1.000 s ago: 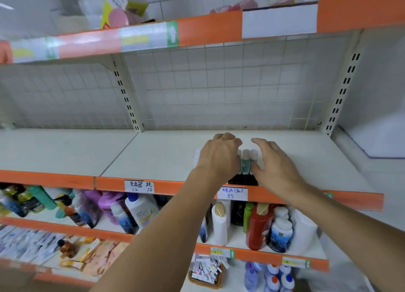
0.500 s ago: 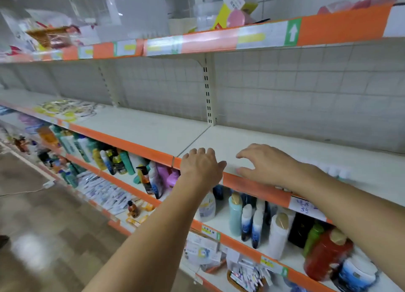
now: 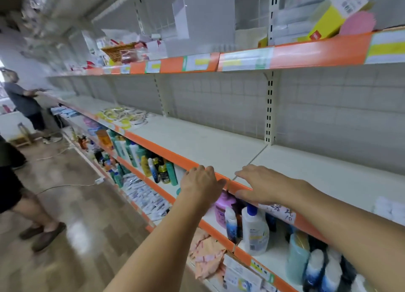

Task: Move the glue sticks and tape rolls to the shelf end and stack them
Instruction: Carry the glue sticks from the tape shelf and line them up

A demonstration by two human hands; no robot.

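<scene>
Both hands have swung away from the glue sticks they were bunching a second ago and now hover over the shelf (image 3: pixel 197 138) front edge, heading left. Left hand (image 3: pixel 202 185) and right hand (image 3: pixel 266 185) are both empty, fingers loosely spread, no grip on anything. The tape rolls (image 3: pixel 122 116) sit far down the shelf near its front edge, probably the next pickup. Glue sticks are out of view.

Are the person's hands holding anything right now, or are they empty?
Empty. The left hand and right hand hover palm-down, fingers spread, over the orange front edge of the shelf, nothing between the fingers.
</scene>
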